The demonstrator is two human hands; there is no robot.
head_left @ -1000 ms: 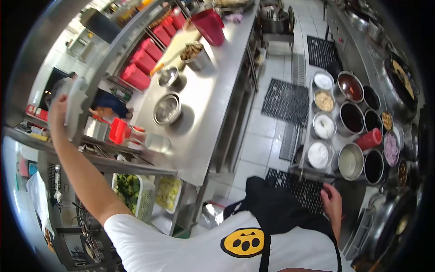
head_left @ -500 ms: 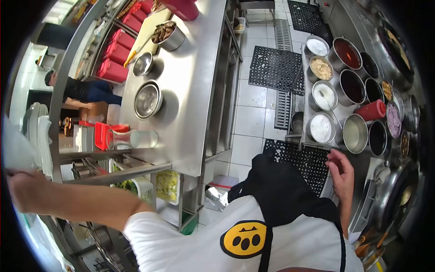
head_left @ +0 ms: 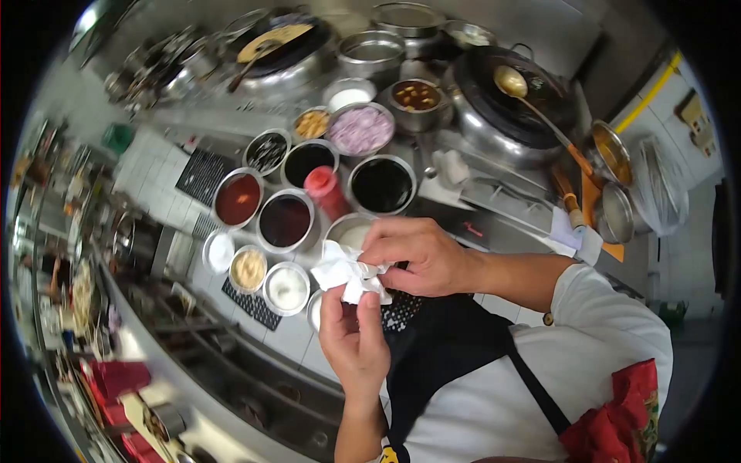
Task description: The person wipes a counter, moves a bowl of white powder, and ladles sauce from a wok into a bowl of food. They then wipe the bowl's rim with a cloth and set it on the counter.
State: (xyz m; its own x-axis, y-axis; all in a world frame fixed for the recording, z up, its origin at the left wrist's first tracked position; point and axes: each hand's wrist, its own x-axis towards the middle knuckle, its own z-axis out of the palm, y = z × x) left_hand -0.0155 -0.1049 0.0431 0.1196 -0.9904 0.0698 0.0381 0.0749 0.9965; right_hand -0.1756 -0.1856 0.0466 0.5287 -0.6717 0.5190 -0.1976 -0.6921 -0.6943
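Observation:
A crumpled white tissue (head_left: 334,267) is pinched between both hands at the middle of the view. My right hand (head_left: 424,257) comes in from the right, its thumb and fingers closed on the upper right of the tissue. From below, my left hand (head_left: 356,347) grips the lower edge with its fingertips. Just behind the tissue stands a metal pot of pale liquid (head_left: 349,234), partly covered by it. A red squeeze bottle (head_left: 328,194) leans among the pots, beside one of dark sauce (head_left: 382,184).
Left of my hands are containers of white granules (head_left: 286,288) and a beige seasoning (head_left: 248,268). Chopped purple onion (head_left: 360,129) sits farther back. A wok (head_left: 494,104) with a ladle (head_left: 511,81) stands upper right. A steel counter (head_left: 224,420) runs along lower left.
My view has swung from the steel counter to the sauce pots and wok. My left hand, earlier stretched far left, has met my right hand at the tissue.

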